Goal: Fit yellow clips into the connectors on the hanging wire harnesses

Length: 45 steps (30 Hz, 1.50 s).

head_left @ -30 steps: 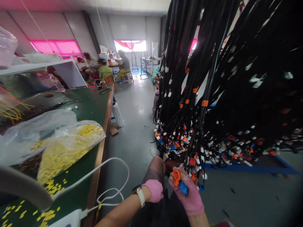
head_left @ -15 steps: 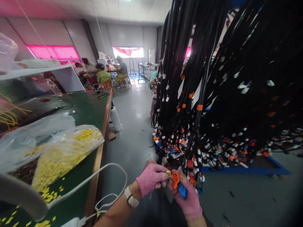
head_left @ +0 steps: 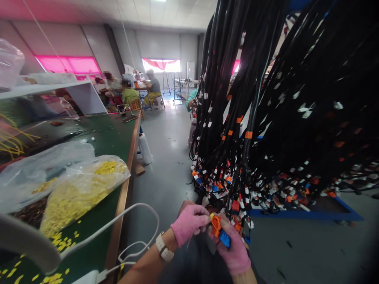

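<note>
No writing can be read anywhere. Small white tags (head_left: 207, 124) on the hanging black cables (head_left: 225, 79), toward two o'clock, are too tiny and blurred to make out. The wristwatch (head_left: 164, 250), near six o'clock, shows nothing legible.

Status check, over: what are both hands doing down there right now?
Left hand pinching yellow clip at orange connector. Right hand gripping that connector, blue connector beside. Hanging harness bundle crowds close behind.
</note>
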Available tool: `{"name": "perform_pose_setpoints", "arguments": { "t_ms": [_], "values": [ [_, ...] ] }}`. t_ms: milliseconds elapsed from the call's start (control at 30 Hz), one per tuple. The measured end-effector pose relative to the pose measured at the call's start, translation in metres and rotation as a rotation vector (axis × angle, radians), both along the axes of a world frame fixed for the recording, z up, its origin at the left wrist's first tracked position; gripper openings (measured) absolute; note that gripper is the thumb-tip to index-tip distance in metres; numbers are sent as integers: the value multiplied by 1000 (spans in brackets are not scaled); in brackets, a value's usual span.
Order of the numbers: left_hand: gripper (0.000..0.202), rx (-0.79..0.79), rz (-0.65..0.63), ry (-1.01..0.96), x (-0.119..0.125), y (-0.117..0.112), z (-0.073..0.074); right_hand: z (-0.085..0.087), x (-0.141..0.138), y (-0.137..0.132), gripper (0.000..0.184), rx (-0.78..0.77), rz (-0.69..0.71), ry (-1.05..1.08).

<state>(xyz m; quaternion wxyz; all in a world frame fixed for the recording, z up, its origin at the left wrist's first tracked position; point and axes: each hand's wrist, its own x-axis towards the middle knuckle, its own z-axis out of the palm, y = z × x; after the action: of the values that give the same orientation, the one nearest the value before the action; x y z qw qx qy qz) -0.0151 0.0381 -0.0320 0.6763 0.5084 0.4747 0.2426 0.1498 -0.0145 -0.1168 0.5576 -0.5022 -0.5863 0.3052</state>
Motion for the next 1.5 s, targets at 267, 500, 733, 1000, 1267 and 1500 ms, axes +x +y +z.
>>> {"name": "perform_pose_setpoints", "arguments": {
  "t_ms": [267, 500, 733, 1000, 1267, 1500],
  "values": [
    [4, 207, 98, 81, 7, -3, 4, -2, 2, -2, 41, -33, 30, 35],
    [23, -49, 93, -214, 1, 0, 1, -3, -4, -5, 39, -23, 0, 157],
    [33, -22, 59, -182, 1, -1, -1, -11, 4, -4, 43, -69, -9, 224],
    [32, 181, -27, -7, 9, -8, 13, 2, 0, -4, 37, -14, -89, 129],
    [22, 225, 71, 78, 15, -12, 8, 0, 3, -5, 42, -16, -31, 46],
    [12, 429, 132, 138, 14, -17, 7, -9, 9, -7, 46, -39, 5, -7]
  ]
}}
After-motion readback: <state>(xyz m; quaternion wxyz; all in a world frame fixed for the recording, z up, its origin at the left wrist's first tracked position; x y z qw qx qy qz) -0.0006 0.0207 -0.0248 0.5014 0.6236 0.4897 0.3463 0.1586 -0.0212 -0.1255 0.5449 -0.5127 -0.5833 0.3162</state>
